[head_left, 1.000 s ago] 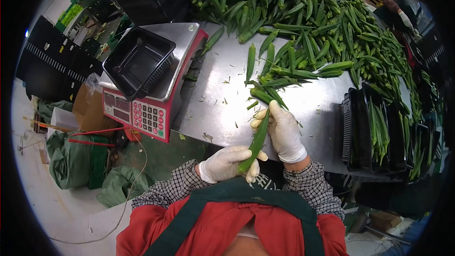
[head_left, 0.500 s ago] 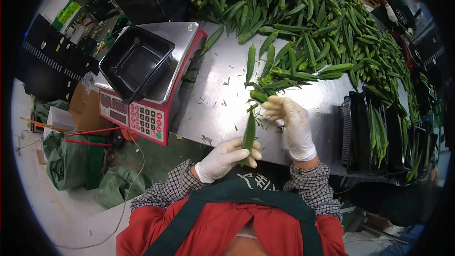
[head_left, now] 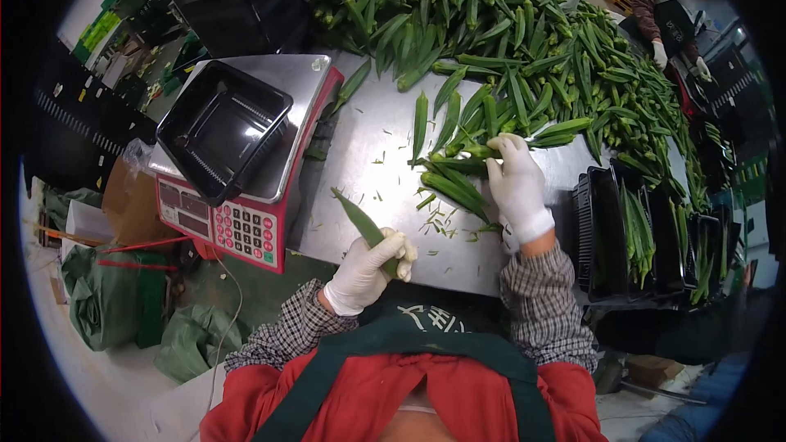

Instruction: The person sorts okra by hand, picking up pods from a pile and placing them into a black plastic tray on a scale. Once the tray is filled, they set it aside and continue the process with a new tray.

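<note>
In my left hand, white-gloved and closed, is one okra pod whose tip points up and to the left, over the table's near edge. My right hand, also gloved, is beside the small group of loose okra on the metal table. Its fingers bend down at the stem ends of the pods; whether they grip one I cannot tell. Small green scraps lie between the two hands.
A black tray sits on the red-edged scale at the left. Behind is a large okra pile. Filled black trays stand at the right. A co-worker is at the far right back.
My left hand has moved left and down, and its pod now tilts left. My right hand has risen a little to the right; several pods now lie below it. The view has shifted slightly.
</note>
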Motion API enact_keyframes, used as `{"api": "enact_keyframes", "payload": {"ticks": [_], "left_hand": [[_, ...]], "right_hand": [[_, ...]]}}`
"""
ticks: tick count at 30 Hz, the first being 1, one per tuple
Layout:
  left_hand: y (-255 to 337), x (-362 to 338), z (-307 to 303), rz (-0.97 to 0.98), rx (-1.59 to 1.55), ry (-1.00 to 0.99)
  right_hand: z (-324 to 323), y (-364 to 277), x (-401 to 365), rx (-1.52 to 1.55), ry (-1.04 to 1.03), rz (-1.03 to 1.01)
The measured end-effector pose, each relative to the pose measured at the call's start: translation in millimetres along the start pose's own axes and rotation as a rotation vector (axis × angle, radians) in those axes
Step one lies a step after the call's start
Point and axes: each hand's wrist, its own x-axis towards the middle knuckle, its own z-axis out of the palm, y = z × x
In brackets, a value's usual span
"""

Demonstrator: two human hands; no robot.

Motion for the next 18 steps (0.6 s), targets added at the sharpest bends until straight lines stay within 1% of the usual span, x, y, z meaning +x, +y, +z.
{"api": "enact_keyframes", "payload": {"ticks": [2, 4, 7, 10, 11, 14, 15, 16, 17, 18], "left_hand": [[-1, 4, -3, -0.025, -0.023, -0.020], [-1, 5, -1, -0.091, 0.007, -0.004], [0, 11, 5, -0.120, 0.048, -0.055], [1, 10, 6, -0.152, 0.047, -0.049], [2, 10, 5, -0.153, 0.027, -0.048], [5, 10, 7, -0.187, -0.063, -0.052], [9, 11, 12, -0.215, -0.114, -0.058], [10, 12, 15, -0.245, -0.165, -0.063], [9, 13, 16, -0.243, -0.240, -0.039], [8, 15, 17, -0.238, -0.314, -0.016]], "right_hand": [[-14, -7, -8, 0.150, 0.179, -0.089], [-27, -23, -19, 0.304, 0.185, 0.004], [-29, -22, -28, 0.446, 0.155, 0.128], [-38, -15, -27, 0.320, 0.195, 0.124], [-43, -16, -27, 0.306, 0.174, 0.138], [-51, -28, -23, 0.174, 0.308, -0.128], [-52, -45, -23, 0.248, 0.211, -0.178], [-45, -58, -29, 0.347, 0.077, -0.271], [-32, -64, -37, 0.334, -0.052, -0.406], [-35, -84, -36, 0.391, -0.294, -0.435]]}}
